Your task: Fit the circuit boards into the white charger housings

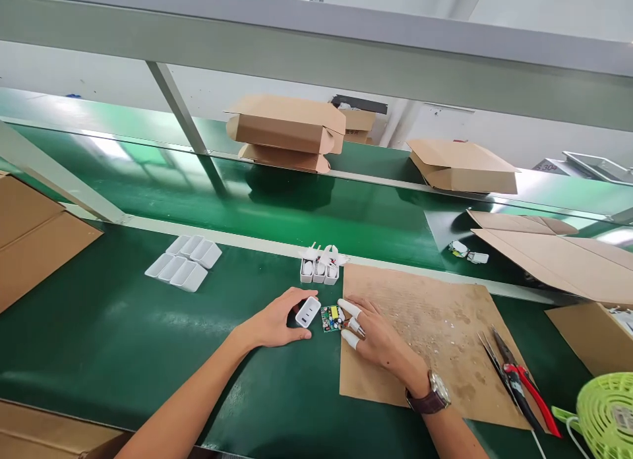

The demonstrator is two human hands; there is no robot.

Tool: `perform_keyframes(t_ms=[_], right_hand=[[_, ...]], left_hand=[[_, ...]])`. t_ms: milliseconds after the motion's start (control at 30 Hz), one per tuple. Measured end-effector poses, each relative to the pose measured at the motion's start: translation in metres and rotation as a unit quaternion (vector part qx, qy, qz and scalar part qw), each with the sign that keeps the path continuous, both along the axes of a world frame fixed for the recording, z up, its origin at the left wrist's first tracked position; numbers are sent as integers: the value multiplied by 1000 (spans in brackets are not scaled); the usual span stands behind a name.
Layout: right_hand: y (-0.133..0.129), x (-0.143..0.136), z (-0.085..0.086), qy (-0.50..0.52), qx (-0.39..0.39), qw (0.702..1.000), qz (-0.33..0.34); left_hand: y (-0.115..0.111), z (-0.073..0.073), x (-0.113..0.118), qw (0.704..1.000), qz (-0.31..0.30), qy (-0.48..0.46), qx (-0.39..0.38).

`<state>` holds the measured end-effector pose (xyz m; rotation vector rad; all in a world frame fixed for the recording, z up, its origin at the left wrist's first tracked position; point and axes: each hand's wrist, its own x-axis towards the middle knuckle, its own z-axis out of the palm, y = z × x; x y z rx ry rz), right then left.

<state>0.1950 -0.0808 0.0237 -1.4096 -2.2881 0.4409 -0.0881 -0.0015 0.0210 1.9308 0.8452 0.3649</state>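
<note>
My left hand [281, 320] is closed round a white charger housing [308, 312], with its slotted face turned up toward me. Just to the right, a small green circuit board [331, 318] with a yellow transformer sits at the fingertips of my right hand [368, 330], which grips its right edge. White finger cots cover some of those fingertips. Housing and board are close together but apart. Behind them stands a short row of white housings [319, 272] with white parts in them. To the left lie several empty white cases [185, 261].
A brown cardboard sheet [420, 334] carries tweezers [497, 360] and red-handled pliers [527, 386]. A green fan [608, 413] stands at the near right. Cardboard boxes [287, 126] sit on the shelf beyond. Small white parts [468, 252] lie on the green belt [277, 208].
</note>
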Motion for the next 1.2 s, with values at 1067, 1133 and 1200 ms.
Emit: perform_keyframes(t_ms=[1067, 1133, 1200], right_hand=[[-18, -37, 20, 79, 172, 981, -28], [-17, -36, 18, 80, 171, 982, -31], [-17, -36, 18, 79, 168, 982, -31]], left_hand=[[-12, -9, 20, 938, 14, -119, 326], [-12, -9, 20, 938, 14, -122, 324], [-13, -9, 21, 939, 12, -122, 321]])
